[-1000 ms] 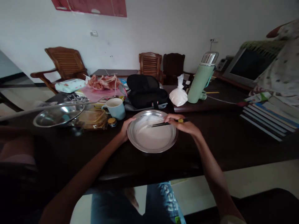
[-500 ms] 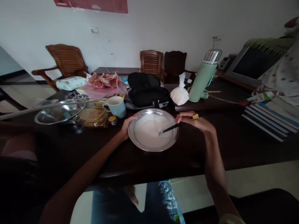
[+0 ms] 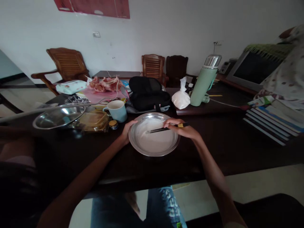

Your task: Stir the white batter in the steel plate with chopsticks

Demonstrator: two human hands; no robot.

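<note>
A round metal basin (image 3: 154, 153) stands on the dark table in front of me, with a smooth whitish batter (image 3: 154, 142) in it. My left hand (image 3: 127, 130) grips the basin's left rim. Above the basin's right side, my right hand (image 3: 179, 127) is closed round a pair of black chopsticks (image 3: 158, 130) with gold-coloured ends. Their tips reach into the batter left of the middle. Just beyond the left rim are a light blue mug (image 3: 118, 112) and a small jar with a yellow lid (image 3: 113, 124).
A black bag (image 3: 149, 95), a tied bag of white powder (image 3: 180, 98) and a green thermos (image 3: 203, 84) stand behind the basin. To the left are an empty metal bowl (image 3: 59, 118) and plastic-wrapped boxes (image 3: 93, 120). Stacked books (image 3: 273, 122) lie right; a person's sleeve (image 3: 285, 69) shows beyond.
My right hand has moved left over the basin, carrying the chopsticks' tips from right of the middle to left of it. My left hand stays on the rim.
</note>
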